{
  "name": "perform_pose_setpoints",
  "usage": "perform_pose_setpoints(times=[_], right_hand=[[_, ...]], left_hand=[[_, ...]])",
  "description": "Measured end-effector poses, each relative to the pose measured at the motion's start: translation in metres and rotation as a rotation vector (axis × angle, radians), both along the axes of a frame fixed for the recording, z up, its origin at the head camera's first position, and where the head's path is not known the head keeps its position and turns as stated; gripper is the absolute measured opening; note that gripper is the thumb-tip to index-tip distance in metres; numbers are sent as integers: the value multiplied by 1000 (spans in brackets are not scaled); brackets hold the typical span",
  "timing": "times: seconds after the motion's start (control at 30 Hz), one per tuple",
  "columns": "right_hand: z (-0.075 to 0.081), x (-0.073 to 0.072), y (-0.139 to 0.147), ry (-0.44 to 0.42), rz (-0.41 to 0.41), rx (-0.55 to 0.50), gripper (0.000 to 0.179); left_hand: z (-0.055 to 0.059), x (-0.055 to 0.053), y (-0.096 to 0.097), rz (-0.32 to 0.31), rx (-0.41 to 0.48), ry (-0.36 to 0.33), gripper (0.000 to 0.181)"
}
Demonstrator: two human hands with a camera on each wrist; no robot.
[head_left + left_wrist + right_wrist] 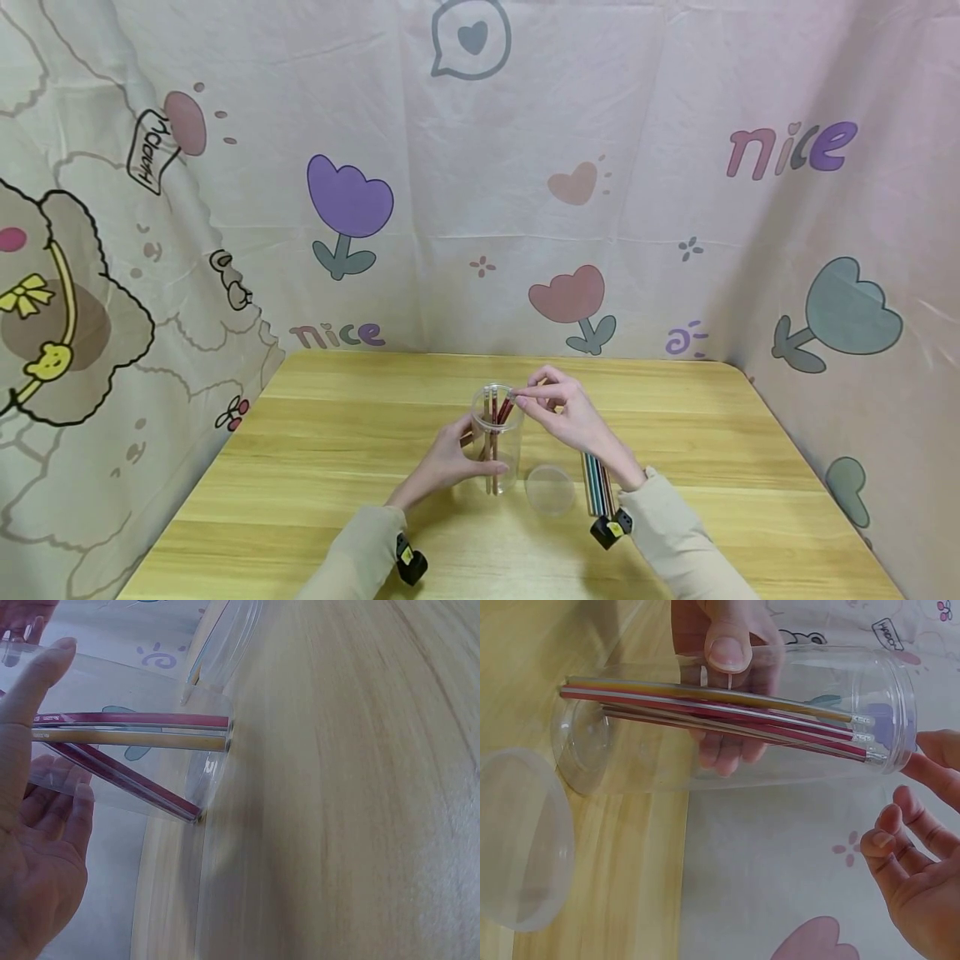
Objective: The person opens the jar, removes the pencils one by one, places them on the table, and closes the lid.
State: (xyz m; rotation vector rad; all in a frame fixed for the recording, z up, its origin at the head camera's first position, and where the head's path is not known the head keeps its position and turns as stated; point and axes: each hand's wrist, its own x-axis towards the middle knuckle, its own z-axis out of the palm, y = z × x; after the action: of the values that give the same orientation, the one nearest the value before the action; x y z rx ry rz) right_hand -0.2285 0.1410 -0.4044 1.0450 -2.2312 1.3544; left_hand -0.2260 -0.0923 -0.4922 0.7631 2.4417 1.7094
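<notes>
My left hand [448, 457] grips a clear plastic jar [508, 467] that stands upright on the table, thumb on one side and fingers on the other. Inside the jar lean red and gold pencils [735, 709], with silver-banded ends up near the rim. At the jar's mouth is my right hand [566, 410]. Its thumb and forefinger are at the rim beside the pencil tops, and the other fingers are loosely bent. In the right wrist view, no pencil shows between those fingers [934, 769]. The left wrist view shows the pencils' lower ends at the jar's base [206, 769].
A round translucent lid [550, 489] lies flat just right of the jar. Further right, several pencils [597, 485] in different colours lie side by side on the wooden table [337, 433], partly under my right forearm. A printed cloth [465, 200] hangs behind the table.
</notes>
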Motion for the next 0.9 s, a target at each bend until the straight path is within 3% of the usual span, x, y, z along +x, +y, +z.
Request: perform_pose_setpoints(times=[0.4,0.67,0.9], right_hand=[[-2,-1,0,-14,-34,-4,19],[-3,-2,0,96,-10,21,17],[-2,-1,0,139,-20,64,17]], left_hand=[[-1,-1,0,-3,-7,-5,75],[-2,-1,0,-3,3,-7,73],[-1,-2,0,-8,1,10,72]])
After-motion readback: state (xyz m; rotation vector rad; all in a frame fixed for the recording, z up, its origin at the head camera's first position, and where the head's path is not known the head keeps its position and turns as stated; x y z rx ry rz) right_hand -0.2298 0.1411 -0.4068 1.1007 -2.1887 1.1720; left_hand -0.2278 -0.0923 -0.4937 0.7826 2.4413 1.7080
